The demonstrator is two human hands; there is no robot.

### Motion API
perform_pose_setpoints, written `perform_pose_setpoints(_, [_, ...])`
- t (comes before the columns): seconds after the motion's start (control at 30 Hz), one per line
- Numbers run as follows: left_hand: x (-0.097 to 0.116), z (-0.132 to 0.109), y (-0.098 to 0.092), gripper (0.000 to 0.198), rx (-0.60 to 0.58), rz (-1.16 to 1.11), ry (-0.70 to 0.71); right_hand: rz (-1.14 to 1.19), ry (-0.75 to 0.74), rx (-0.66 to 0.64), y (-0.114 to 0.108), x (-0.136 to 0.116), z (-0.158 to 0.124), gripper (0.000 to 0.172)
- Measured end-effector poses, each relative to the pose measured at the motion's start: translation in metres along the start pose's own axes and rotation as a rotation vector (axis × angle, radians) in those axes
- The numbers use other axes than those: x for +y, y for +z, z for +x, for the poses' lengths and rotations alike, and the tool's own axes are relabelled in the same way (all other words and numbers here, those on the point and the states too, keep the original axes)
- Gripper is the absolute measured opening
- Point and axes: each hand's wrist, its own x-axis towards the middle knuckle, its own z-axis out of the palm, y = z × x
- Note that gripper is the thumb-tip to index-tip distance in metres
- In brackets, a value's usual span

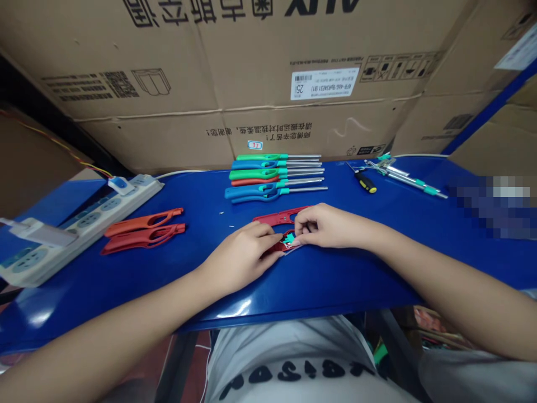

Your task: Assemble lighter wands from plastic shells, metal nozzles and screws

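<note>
Near the middle of the blue table, my left hand (pixel 243 254) grips a red handle shell (pixel 276 246) between thumb and fingers. Inside the shell sits a small teal part (pixel 289 239) with thin white wires. My right hand (pixel 314 226) is closed at the shell's right end, its fingertips pinched at the teal part; what exactly they hold is too small to tell. Just behind both hands lies another red handle shell (pixel 274 218), partly covered by my fingers. A thin clear or metal piece shows below the right fingertips.
Several finished-looking lighters (pixel 255 174) lie stacked behind my hands. Orange and red shells (pixel 145 237) rest at left beside a white power strip (pixel 96 219). A screwdriver (pixel 366 182) and metal tubes (pixel 413 180) lie at back right. Cardboard (pixel 251 61) stands behind the table.
</note>
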Motion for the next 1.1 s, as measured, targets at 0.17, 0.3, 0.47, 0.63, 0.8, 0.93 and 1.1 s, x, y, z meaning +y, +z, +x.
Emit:
perform_pose_setpoints(0.17, [0.008, -0.005, -0.003, 0.024, -0.017, 0.183, -0.010, 0.016, 0.015, 0.005, 0.000, 0.002, 0.001, 0.020])
perform_pose_setpoints(0.3, [0.012, -0.005, -0.004, 0.028, -0.042, 0.225, -0.032, -0.023, -0.032, 0.003, -0.001, 0.003, 0.001, 0.020])
perform_pose_setpoints(0.47, [0.012, -0.005, -0.007, 0.029, -0.060, 0.200, -0.055, -0.093, -0.104, 0.012, -0.003, 0.001, -0.002, 0.022])
perform_pose_setpoints(0.63, [0.006, -0.003, -0.004, 0.023, -0.042, 0.056, -0.096, -0.172, -0.156, 0.034, -0.001, -0.005, -0.004, 0.021])
perform_pose_setpoints(0.8, [0.003, -0.001, 0.000, 0.022, -0.008, -0.006, -0.087, -0.296, -0.041, 0.124, 0.007, -0.010, -0.004, 0.023])
perform_pose_setpoints(0.93, [0.005, -0.001, 0.000, 0.023, -0.009, 0.024, -0.075, -0.274, 0.073, 0.110, 0.011, -0.013, -0.002, 0.023])
perform_pose_setpoints(1.1, [0.006, -0.003, 0.000, 0.023, -0.004, 0.047, -0.064, -0.243, 0.167, 0.107, 0.011, -0.015, 0.000, 0.021])
